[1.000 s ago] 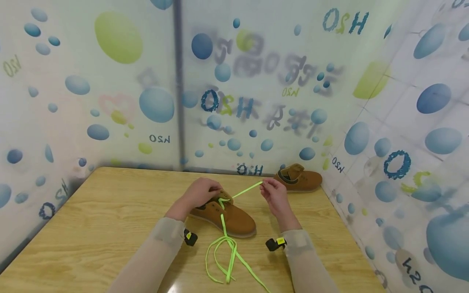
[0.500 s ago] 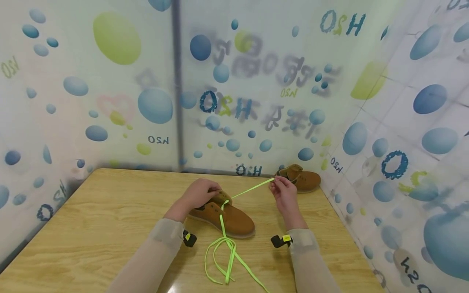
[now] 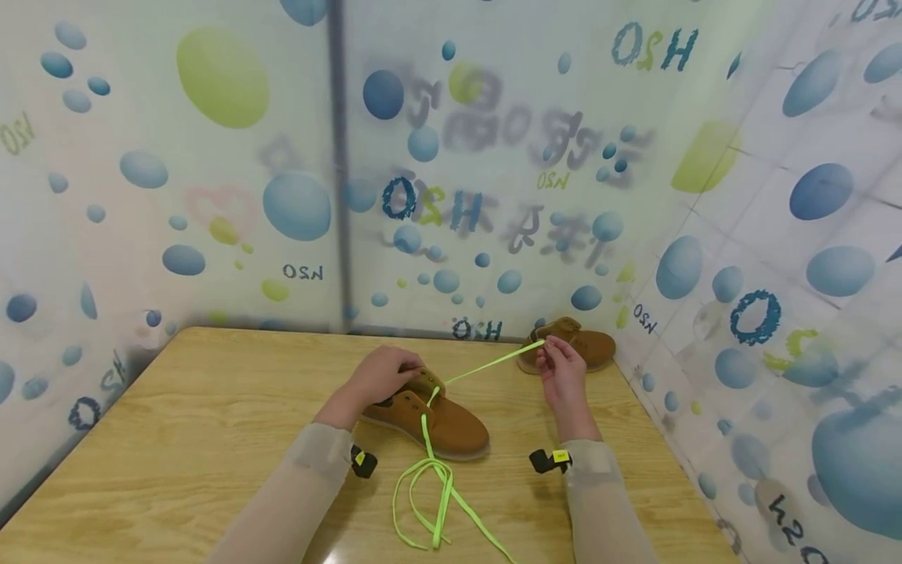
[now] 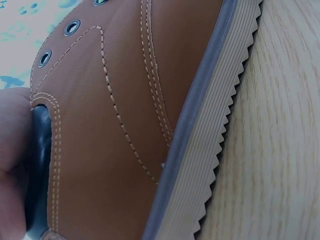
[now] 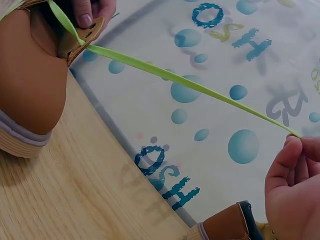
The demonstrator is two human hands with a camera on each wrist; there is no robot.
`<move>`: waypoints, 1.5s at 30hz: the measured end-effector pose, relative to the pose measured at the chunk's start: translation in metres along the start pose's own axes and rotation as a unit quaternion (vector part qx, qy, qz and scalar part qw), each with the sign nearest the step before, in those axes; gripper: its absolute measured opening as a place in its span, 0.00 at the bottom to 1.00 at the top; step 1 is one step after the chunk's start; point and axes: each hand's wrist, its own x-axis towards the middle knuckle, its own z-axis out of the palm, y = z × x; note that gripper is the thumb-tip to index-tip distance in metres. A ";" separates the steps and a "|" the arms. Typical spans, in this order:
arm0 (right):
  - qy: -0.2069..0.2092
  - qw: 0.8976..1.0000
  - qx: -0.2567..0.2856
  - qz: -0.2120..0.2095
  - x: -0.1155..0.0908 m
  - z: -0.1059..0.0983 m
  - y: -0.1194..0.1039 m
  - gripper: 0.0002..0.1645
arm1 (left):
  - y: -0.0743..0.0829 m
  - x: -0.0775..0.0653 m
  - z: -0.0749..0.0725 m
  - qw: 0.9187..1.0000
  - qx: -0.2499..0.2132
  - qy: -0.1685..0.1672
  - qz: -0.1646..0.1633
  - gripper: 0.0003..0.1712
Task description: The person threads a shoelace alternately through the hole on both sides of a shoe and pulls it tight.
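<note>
A brown lace-up shoe (image 3: 461,431) stands on the table, toe pointing right. My left hand (image 3: 380,374) grips it at the ankle opening; in the right wrist view the thumb (image 5: 84,14) presses on the eyelet flap. A flat neon-green shoelace (image 5: 200,89) runs taut from the flap to my right hand (image 3: 566,377), which pinches its end between thumb and fingertips, raised to the right of the shoe. The shoelace's other part leaves the near eyelets and lies in loose loops before the shoe. Up close, the left wrist view has the stitched side (image 4: 100,150) and ridged sole.
A second brown shoe (image 3: 595,350), with no lace visible in it, stands at the table's back right corner, partly behind my right hand. The wooden table (image 3: 176,439) meets patterned wall sheets (image 3: 232,196) at the back and right.
My right hand has moved to the right with the shoelace end, and the stretched length has grown. A small slack loop at the flap has gone. My left hand stays on the shoe.
</note>
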 end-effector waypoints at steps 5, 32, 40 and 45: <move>0.006 1.000 0.009 -0.001 -0.001 -0.001 -0.001 0.12 | 0.001 -0.001 0.001 1.000 0.000 0.001 -0.006 0.07; 0.008 1.000 -0.018 -0.003 0.001 0.001 0.009 0.15 | -0.002 -0.003 0.000 1.000 -0.002 0.009 -0.004 0.06; 0.017 0.999 -0.036 -0.004 0.002 0.001 0.013 0.11 | -0.003 -0.005 0.001 1.000 0.000 0.007 -0.006 0.06; 0.011 0.999 -0.035 -0.007 0.002 -0.003 0.008 0.14 | -0.001 -0.001 0.003 1.000 -0.001 0.010 -0.002 0.06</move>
